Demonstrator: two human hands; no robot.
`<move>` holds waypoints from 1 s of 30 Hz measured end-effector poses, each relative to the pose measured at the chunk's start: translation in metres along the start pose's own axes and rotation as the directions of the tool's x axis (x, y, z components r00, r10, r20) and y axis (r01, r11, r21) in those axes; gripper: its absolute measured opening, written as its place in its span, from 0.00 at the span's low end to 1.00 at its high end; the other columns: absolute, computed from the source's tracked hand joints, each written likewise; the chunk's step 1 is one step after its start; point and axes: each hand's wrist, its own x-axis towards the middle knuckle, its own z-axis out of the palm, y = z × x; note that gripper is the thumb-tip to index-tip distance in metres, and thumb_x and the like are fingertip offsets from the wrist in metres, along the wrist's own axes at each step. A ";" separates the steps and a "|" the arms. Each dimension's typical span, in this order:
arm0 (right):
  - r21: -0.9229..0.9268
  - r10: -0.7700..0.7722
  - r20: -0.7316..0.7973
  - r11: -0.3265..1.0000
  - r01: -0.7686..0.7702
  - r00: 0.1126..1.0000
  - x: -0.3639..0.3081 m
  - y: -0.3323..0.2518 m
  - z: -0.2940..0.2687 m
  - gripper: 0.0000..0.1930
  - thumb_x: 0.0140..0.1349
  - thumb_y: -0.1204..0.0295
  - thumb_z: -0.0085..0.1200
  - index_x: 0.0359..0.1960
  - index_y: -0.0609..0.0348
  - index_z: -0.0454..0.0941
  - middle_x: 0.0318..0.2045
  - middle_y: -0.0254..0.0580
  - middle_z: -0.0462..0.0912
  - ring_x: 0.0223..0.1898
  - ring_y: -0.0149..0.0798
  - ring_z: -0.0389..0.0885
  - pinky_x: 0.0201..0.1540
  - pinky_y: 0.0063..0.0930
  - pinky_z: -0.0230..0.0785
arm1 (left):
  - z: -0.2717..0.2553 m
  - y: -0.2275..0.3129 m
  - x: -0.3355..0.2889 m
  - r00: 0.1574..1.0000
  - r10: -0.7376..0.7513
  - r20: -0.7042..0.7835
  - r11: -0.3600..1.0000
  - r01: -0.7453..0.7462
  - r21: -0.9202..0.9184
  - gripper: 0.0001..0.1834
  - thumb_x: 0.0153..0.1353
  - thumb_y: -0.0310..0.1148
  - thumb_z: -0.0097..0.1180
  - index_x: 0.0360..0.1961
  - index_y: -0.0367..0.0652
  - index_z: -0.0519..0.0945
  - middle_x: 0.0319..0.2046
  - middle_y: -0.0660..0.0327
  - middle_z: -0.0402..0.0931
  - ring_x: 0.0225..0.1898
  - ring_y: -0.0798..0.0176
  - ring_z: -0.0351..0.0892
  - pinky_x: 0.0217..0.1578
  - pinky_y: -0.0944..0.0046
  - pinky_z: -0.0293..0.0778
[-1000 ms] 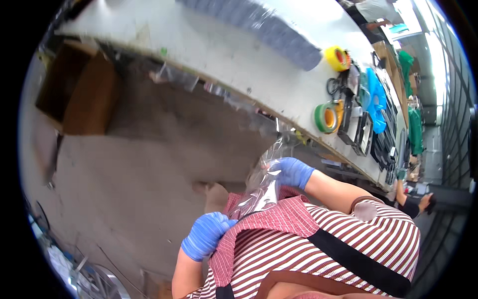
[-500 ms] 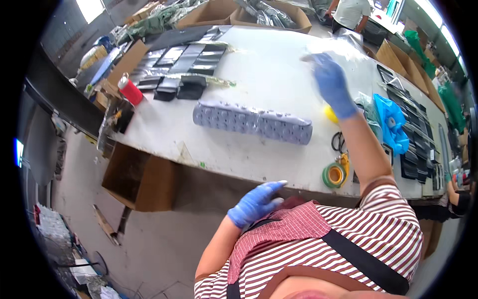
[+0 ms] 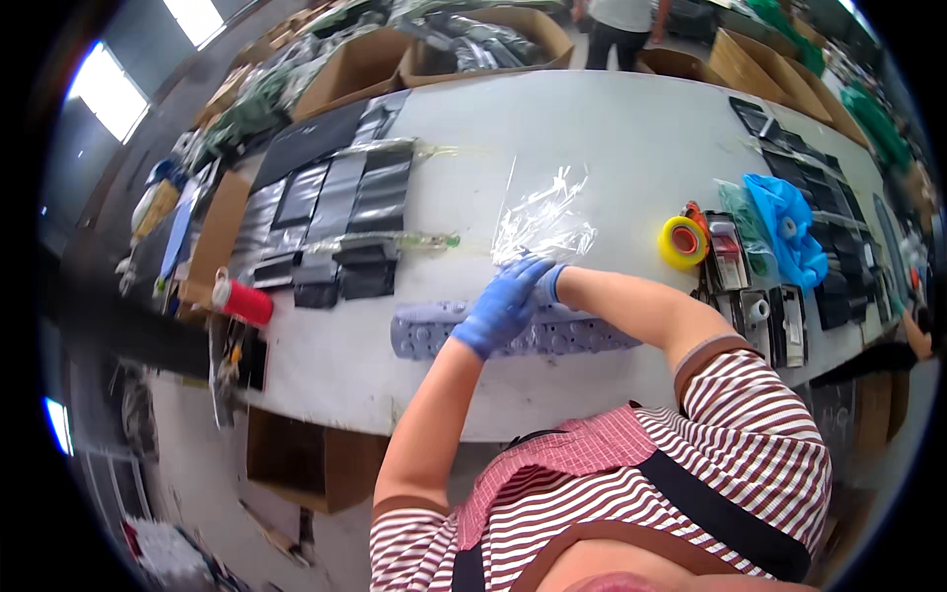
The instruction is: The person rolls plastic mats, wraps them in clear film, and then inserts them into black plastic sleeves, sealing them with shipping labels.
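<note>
My blue-gloved left hand (image 3: 503, 308) and blue-gloved right hand (image 3: 546, 286) meet over the far side of a rolled lavender-grey mat (image 3: 424, 333) with round bumps. The left hand's fingers are together at the near edge of a clear plastic bag (image 3: 543, 222), which lies flat and shows bright white streaks. The left hand partly covers the right hand, hiding its fingertips. Under both hands and my right forearm, the middle of the roll is partly hidden.
Black packaged pieces (image 3: 335, 197) lie at the left, near a red spool (image 3: 243, 300). Yellow tape (image 3: 683, 243), small boxes (image 3: 786, 326) and a blue plastic bag (image 3: 786, 232) are at the right. Open cartons (image 3: 488, 69) stand beyond the table; a person (image 3: 619, 30) is there.
My right hand has come from the far right to the middle, and my left hand has risen from the table's near edge to meet it. The clear bag now lies beyond the roll.
</note>
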 end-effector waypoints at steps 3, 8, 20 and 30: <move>-0.007 0.044 -0.252 0.999 -0.047 0.967 0.000 0.044 0.028 0.24 0.62 0.65 0.45 0.60 0.57 0.73 0.63 0.52 0.71 0.65 0.51 0.68 0.70 0.43 0.53 | 0.033 -0.056 0.067 0.915 -0.153 0.373 0.975 0.078 0.209 0.35 0.61 0.39 0.61 0.68 0.42 0.66 0.65 0.45 0.66 0.68 0.43 0.63 0.68 0.50 0.59; -0.316 0.108 0.093 0.946 -0.073 0.990 -0.015 0.030 0.013 0.17 0.60 0.66 0.50 0.49 0.53 0.84 0.60 0.40 0.78 0.68 0.44 0.66 0.71 0.61 0.43 | 0.049 -0.121 0.110 0.784 -0.620 0.041 0.761 0.587 0.278 0.48 0.50 0.48 0.70 0.70 0.44 0.63 0.57 0.39 0.72 0.59 0.43 0.73 0.59 0.54 0.70; 0.039 0.379 0.148 0.921 -0.388 0.914 -0.073 0.047 0.001 0.25 0.56 0.77 0.55 0.58 0.46 0.78 0.50 0.47 0.81 0.53 0.50 0.80 0.54 0.43 0.74 | -0.035 -0.170 -0.026 0.407 -0.913 0.011 0.404 0.902 0.149 0.41 0.53 0.34 0.66 0.67 0.35 0.62 0.45 0.47 0.80 0.38 0.52 0.82 0.39 0.53 0.77; 0.090 0.242 0.139 0.963 -0.255 0.960 -0.053 0.057 0.001 0.25 0.57 0.70 0.57 0.60 0.45 0.77 0.58 0.48 0.75 0.60 0.51 0.72 0.61 0.41 0.68 | -0.035 -0.165 0.012 0.676 -0.443 0.589 0.698 -0.154 0.700 0.36 0.61 0.40 0.56 0.71 0.55 0.61 0.67 0.49 0.63 0.68 0.53 0.64 0.67 0.45 0.58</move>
